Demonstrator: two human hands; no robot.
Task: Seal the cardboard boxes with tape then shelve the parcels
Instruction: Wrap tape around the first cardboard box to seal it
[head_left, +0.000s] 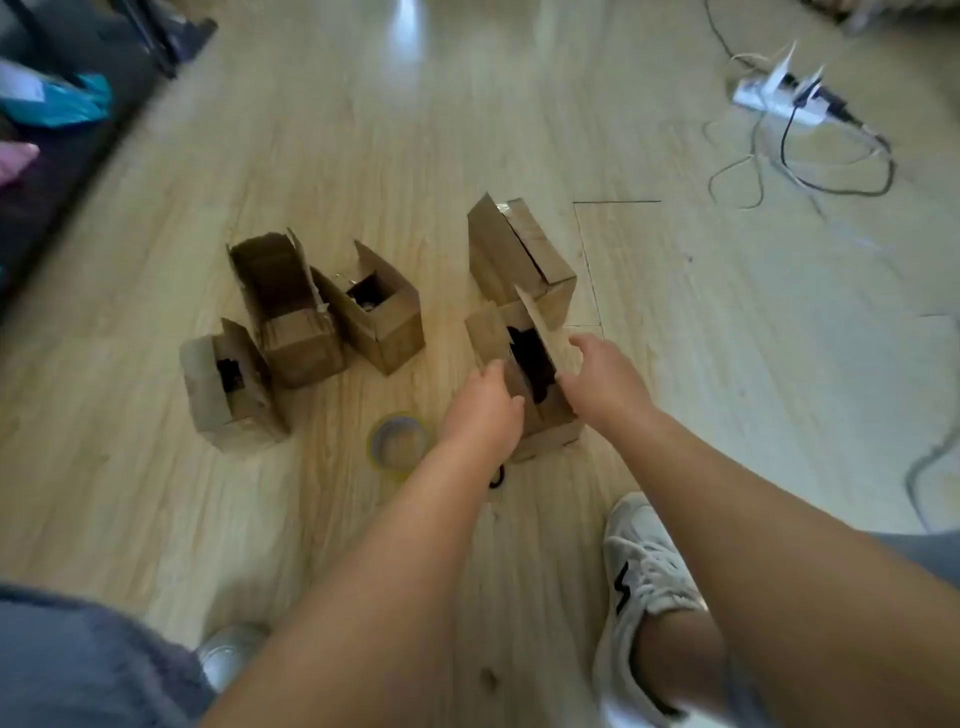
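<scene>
Several small brown cardboard boxes stand on the wooden floor. The nearest box (545, 421) is open, with something dark inside. My left hand (485, 410) holds its left flap, and my right hand (605, 379) holds its right flap. Behind it stands a taller box (519, 254) with its flaps nearly closed. Three open boxes are grouped to the left: one (228, 389), a taller one (285, 312) and one with dark contents (379, 312). A roll of clear tape (399, 441) lies flat on the floor just left of my left wrist.
A white power strip (779, 96) with cables lies at the far right. A dark sofa edge (67, 171) with a blue bag runs along the left. My white sneaker (649, 582) is planted at the lower right, and a small dark object (497, 478) lies by the nearest box.
</scene>
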